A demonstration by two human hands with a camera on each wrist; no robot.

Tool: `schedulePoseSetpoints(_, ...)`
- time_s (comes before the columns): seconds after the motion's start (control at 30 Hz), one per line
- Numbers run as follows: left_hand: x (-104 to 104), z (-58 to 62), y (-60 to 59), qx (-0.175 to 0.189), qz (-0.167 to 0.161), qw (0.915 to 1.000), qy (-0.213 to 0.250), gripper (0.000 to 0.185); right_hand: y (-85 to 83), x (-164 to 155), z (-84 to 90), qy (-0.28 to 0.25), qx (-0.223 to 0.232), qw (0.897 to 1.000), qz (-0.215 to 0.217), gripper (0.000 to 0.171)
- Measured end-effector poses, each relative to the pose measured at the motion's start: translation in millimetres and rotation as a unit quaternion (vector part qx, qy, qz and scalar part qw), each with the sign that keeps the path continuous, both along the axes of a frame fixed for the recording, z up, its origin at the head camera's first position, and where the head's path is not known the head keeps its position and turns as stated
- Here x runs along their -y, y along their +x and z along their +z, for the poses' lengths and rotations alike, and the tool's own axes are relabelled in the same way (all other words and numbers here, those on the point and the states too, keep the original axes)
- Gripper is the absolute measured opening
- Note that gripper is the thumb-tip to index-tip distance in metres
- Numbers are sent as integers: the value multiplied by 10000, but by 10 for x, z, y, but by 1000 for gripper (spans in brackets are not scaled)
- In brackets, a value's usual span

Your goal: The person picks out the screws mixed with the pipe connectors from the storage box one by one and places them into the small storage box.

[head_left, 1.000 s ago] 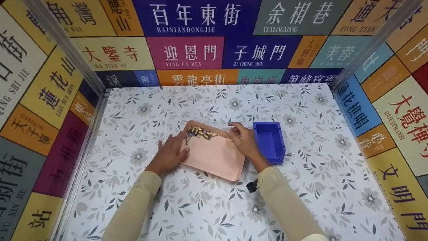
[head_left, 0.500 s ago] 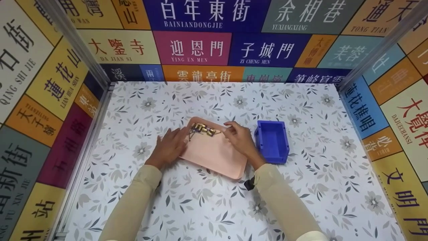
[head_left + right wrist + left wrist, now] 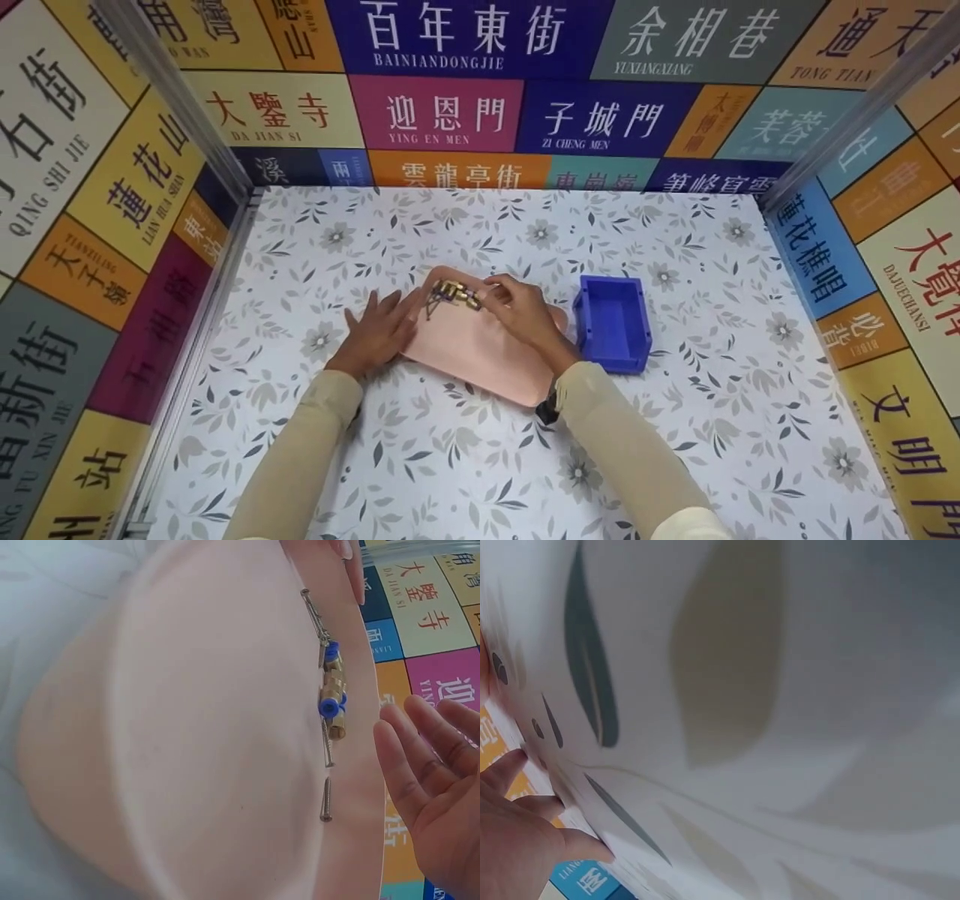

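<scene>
A pink tray [image 3: 472,360] lies at an angle on the patterned table. Small brass fittings with blue collars [image 3: 331,701] are grouped along its far side, and several metal screws [image 3: 326,799] lie around them. My left hand [image 3: 375,330] rests at the tray's left edge with straight, spread fingers. Over the tray's right part, my right hand [image 3: 521,311] reaches with its fingertips close to the fittings. The right wrist view shows its fingers [image 3: 401,757] extended and slightly bent, nothing visible in them; the thumb is hidden.
An open blue plastic bin [image 3: 643,319] stands just right of the tray, near my right forearm. Panels with printed signs [image 3: 435,112] wall in the table [image 3: 300,225] at the back and both sides.
My right hand has moved left over the tray, closer to the fittings, and now covers the spot where a screw showed. The left hand stays at the tray's left edge.
</scene>
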State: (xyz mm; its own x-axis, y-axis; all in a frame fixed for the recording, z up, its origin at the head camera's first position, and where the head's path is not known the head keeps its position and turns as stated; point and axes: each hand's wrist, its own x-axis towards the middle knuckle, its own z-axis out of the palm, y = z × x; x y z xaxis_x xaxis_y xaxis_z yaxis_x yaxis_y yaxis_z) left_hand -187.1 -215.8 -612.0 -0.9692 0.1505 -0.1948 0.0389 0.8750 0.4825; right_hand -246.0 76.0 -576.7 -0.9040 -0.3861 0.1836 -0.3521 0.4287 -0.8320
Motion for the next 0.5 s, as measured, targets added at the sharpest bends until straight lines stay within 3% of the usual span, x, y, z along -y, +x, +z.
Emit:
schedulePoseSetpoints(0.2,-33,1,22,138,41,9998,-103,57,-51,87,-30,172,-94,9989,415,32)
schedulePoseSetpoints(0.5,-17,16,-22,12,-105,9998,-161,58,-124,201,-40,354,1,9963,785,31)
